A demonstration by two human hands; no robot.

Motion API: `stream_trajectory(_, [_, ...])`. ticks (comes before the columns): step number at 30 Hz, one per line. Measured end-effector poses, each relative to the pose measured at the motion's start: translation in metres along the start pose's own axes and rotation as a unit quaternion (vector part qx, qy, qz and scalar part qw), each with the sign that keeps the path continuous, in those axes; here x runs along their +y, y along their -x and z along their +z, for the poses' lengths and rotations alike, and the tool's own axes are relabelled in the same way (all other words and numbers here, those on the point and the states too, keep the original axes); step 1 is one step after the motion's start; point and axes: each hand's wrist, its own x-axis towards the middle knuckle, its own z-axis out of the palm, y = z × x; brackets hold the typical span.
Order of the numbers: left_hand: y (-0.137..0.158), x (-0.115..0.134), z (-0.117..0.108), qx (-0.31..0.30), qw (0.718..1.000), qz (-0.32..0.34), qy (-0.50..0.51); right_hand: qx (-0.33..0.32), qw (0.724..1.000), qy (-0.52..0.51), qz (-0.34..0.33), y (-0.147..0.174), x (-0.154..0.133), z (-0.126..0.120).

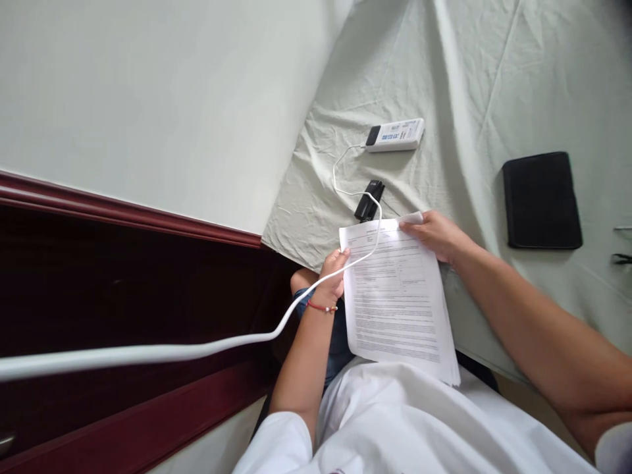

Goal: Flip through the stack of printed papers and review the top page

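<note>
A stack of printed papers [395, 303] tilts between my two hands, its lower edge close to my white shirt. On its left edge my left hand [334, 273] is closed, thumb on the front sheet. My right hand [437, 234] pinches the upper right corner, where the top edge looks curled or folded. Just beyond the papers lies a black stapler-like object [369, 201], partly covered by a white cable and the sheets. The white cable [296, 306] passes in front of the papers.
A white power bank [395, 135] with the cable plugged in lies on the pale green tablecloth [474, 197]. To the right is a black case or notebook [543, 201]. Thin dark and metal items [621, 259] show at the right edge. A wall with dark red trim [128, 209] borders the left.
</note>
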Motion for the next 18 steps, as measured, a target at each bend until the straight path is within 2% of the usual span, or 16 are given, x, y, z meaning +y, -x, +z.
stream_trajectory(6, [-0.011,-0.001,-0.002,0.038,0.998,-0.029,-0.036,0.022,0.998,0.052,0.004,0.002,-0.008,0.004])
stream_trajectory(8, [-0.015,0.003,-0.002,0.036,0.998,-0.044,-0.04,0.066,0.993,0.099,-0.02,0.002,-0.012,0.003])
stream_trajectory(12, [-0.017,0.006,-0.002,0.002,0.997,-0.064,-0.032,0.169,0.956,0.227,-0.08,0.0,-0.014,-0.003])
stream_trajectory(18, [-0.015,0.002,0.001,-0.041,0.998,-0.056,-0.006,0.132,0.94,0.304,-0.082,-0.003,-0.007,-0.005])
